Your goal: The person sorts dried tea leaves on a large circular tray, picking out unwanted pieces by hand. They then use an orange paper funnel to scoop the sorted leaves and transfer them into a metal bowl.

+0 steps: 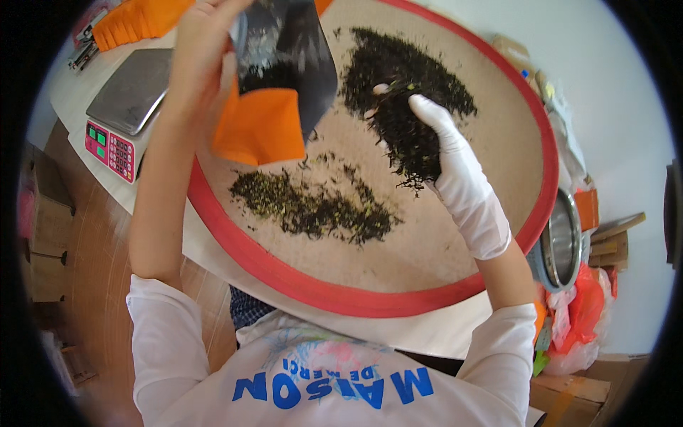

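My bare left hand (pixel 213 48) grips the rim of an orange pouch (pixel 261 125) with a dark inner side, tilted so that dark leaves show inside it. My right hand (pixel 448 139), in a white glove, is cupped around a heap of dark, twisted dried leaves (pixel 405 139), with some fingertips showing through the leaves. Behind it, a larger pile of the same leaves (pixel 400 69) lies on a round, shallow tray with a red rim (pixel 373 304). Nearer my body on the tray lies a smaller pile of greenish and dark bits (pixel 315 208).
A digital scale with a steel plate (pixel 130 88) stands left of the tray. More orange pouches (pixel 141 21) lie at the upper left. To the right are a steel basin (pixel 563 240), red and clear plastic bags (pixel 579 315) and cardboard boxes (pixel 571 389).
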`<state>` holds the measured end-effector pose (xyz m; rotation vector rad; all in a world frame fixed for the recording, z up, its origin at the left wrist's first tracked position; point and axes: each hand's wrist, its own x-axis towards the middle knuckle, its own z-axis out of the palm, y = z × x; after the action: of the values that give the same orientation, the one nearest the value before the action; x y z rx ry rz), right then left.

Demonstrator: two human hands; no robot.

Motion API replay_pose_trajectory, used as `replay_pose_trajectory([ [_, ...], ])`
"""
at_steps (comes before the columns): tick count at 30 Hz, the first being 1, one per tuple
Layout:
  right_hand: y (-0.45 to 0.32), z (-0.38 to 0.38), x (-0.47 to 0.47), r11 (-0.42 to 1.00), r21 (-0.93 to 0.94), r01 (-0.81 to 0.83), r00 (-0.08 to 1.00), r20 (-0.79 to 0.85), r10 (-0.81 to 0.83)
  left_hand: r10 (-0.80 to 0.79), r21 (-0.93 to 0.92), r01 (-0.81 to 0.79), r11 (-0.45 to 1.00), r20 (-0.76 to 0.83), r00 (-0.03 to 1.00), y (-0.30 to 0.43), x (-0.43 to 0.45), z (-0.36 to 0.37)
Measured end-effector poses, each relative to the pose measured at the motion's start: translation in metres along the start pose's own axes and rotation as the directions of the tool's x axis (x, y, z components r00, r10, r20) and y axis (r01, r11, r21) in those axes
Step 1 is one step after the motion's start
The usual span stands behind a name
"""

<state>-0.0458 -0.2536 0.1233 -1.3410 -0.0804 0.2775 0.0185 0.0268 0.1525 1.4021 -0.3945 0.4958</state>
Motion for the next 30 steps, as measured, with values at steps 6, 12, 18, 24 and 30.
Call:
replay_pose_trajectory([
  [6,-0.074,0.057,0.024,0.954,0.245,0.173,0.974,0.103,-0.203,0.091,0.284,-0.090,0.955,0.007,0.996,-0.010,0.006,0.010],
  [12,-0.077,0.109,0.056,0.954,0.263,0.145,0.964,0.180,-0.196,-0.082,0.138,0.097,0.986,-0.110,0.991,0.017,0.006,0.031],
  [18,-0.059,0.085,0.056,0.740,-0.567,0.362,0.905,0.404,-0.133,-0.081,-0.227,0.049,0.973,-0.133,0.988,0.003,0.000,0.018],
  [24,-0.056,0.072,0.030,0.541,-0.451,0.710,0.695,0.325,-0.642,0.089,-0.158,-0.112,0.981,-0.143,0.986,-0.031,0.011,-0.023],
  [30,0.090,-0.007,0.074,0.408,-0.705,0.580,0.793,0.373,-0.482,0.117,-0.238,-0.189,0.953,-0.287,0.951,-0.005,0.002,-0.028],
])
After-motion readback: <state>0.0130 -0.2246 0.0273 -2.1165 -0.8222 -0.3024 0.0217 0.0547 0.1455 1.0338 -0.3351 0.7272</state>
